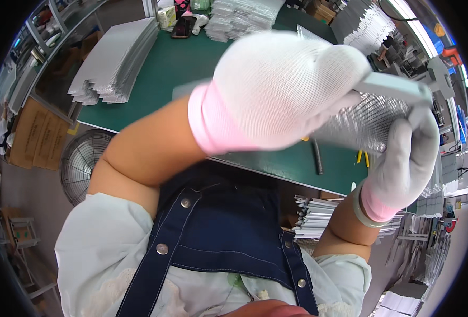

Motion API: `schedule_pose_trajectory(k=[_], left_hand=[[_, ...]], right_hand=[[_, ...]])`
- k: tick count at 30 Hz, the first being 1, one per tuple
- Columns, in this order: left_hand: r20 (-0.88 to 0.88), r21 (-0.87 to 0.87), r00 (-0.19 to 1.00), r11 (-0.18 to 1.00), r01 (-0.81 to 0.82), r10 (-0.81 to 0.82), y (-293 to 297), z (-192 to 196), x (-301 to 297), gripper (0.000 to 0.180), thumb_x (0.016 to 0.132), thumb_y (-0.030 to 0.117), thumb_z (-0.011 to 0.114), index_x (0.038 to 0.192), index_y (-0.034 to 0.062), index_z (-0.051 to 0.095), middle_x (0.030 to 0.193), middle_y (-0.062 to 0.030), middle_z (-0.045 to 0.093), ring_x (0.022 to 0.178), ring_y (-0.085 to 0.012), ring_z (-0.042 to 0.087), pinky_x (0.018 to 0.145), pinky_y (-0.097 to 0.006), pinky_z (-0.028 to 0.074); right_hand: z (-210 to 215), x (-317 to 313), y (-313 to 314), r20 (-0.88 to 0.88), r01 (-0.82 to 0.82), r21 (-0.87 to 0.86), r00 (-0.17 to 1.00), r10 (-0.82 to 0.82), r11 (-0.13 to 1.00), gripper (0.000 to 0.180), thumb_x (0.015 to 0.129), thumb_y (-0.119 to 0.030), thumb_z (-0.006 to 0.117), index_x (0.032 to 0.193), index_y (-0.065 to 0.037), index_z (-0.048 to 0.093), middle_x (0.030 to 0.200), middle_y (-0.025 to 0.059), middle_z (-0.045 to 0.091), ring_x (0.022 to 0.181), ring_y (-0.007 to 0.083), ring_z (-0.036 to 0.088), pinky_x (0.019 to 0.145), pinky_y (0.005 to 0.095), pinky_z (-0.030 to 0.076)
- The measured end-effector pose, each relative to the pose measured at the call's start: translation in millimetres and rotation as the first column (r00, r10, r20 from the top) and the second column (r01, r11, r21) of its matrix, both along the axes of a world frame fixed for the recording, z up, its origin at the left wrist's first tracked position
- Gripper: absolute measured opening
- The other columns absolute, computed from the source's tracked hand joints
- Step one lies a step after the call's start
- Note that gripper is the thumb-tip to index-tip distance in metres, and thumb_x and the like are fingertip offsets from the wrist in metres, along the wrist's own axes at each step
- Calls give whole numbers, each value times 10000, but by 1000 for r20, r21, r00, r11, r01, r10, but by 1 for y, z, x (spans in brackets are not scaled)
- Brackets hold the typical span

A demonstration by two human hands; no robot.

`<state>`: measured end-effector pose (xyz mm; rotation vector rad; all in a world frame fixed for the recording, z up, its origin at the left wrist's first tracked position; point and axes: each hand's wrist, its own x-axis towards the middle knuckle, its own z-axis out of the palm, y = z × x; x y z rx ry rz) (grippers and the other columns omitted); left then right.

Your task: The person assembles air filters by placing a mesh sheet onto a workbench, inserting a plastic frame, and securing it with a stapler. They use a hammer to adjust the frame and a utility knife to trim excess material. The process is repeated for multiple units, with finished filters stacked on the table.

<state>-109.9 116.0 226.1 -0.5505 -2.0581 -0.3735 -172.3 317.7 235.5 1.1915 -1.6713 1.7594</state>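
Note:
My left hand (281, 92), in a white knit glove with a pink cuff, is raised over the table, its fingers closed at one end of a light grey bar-like part (395, 87). My right hand (405, 161), gloved alike, pinches near the part's other end. Below the bar, between both hands, hangs a shiny silvery textured sheet (363, 119), blurred at its lower edge. Whether it is joined to the bar or a bubble-wrap bag around it, I cannot tell. The left glove hides much of the near end.
On the green table (191, 63) lie a stack of grey panels (115, 58), a phone (183, 27), a pile of bubble-wrap bags (239, 18), a dark rod (317, 156) and a yellow-handled tool (363, 157). A fan (86, 164) stands by the left corner, with cardboard (38, 134) beyond.

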Motion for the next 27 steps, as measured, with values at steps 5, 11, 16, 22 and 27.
schedule_pose_trajectory(k=[5, 11, 16, 22, 27], left_hand=[[-184, -179, 967, 974, 141, -174, -16, -58, -36, 454, 841, 420, 718, 1099, 77, 571, 1107, -151, 637, 1076, -382, 610, 1010, -550, 404], [313, 185, 942, 980, 68, -124, -2, -242, 14, 943, 715, 810, 610, 1255, 58, 433, 1364, -247, 451, 1329, -504, 373, 1112, -648, 229], [288, 285, 953, 959, 6, -92, 10, -283, 31, 933, 745, 722, 664, 1321, 33, 412, 1376, -259, 410, 1324, -525, 343, 1111, -630, 241], [296, 285, 951, 958, 2, -90, 9, -286, 30, 915, 741, 695, 691, 1316, 44, 402, 1377, -257, 398, 1270, -522, 360, 1090, -623, 268], [205, 233, 970, 969, 77, -126, 0, -262, 15, 790, 738, 658, 713, 1197, 73, 447, 1345, -275, 428, 1250, -530, 380, 1039, -656, 284]], right_hand=[[-93, -22, 0, -431, 109, 131, 902, -43, 985, 301, 767, 51, 717, 1047, -20, 630, 944, 92, 650, 817, 236, 639, 738, 347, 510], [-225, 2, -13, -359, 24, 378, 925, 123, 926, 402, 595, 44, 708, 974, -49, 614, 889, 97, 624, 797, 317, 635, 659, 418, 494], [-260, 17, -9, -238, 17, 401, 967, 87, 916, 353, 638, -22, 730, 969, -49, 608, 903, 90, 633, 756, 309, 616, 670, 403, 482], [-266, 19, -12, -170, -24, 424, 980, 105, 906, 309, 622, -13, 721, 912, -51, 621, 883, 88, 638, 741, 292, 612, 653, 395, 468], [-249, 15, -15, -168, -51, 361, 979, 119, 931, 412, 597, 4, 728, 985, -56, 603, 897, 85, 638, 774, 291, 617, 673, 396, 472]])
